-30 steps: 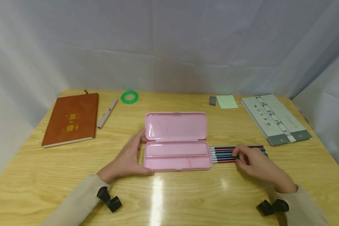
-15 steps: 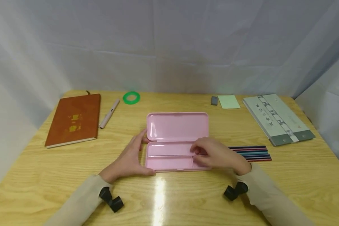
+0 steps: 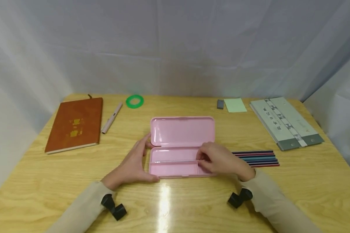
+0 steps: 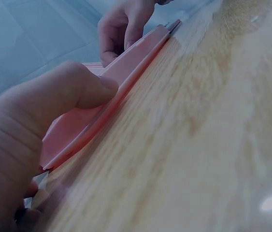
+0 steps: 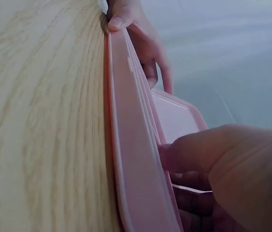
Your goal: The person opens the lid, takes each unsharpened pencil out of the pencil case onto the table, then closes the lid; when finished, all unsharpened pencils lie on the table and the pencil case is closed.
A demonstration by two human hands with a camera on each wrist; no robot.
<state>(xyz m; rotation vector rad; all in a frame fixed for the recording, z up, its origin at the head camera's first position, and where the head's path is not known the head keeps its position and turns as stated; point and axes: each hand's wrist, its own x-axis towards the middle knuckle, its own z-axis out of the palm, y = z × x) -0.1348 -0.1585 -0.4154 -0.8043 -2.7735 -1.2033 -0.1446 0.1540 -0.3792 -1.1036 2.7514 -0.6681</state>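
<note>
Up close, your left hand (image 3: 131, 163) grips the left end of the open pink pencil case (image 3: 182, 147) at the centre of the wooden counter (image 3: 175, 200), thumb on the near edge, fingers at the hinge side. Your right hand (image 3: 220, 160) is over the case's right end, fingers curled, pinching a pencil (image 3: 176, 160) that lies along the tray's long compartment. Just right of the case lies a row of pencils (image 3: 258, 158), partly behind that hand. Beyond the case sit a brown notebook (image 3: 74, 124), a pen (image 3: 111, 117) and a green tape ring (image 3: 134, 101) to its left, and an eraser (image 3: 220, 104), a sticky note (image 3: 235, 105) and a grey book (image 3: 285, 122) to its right.
</note>
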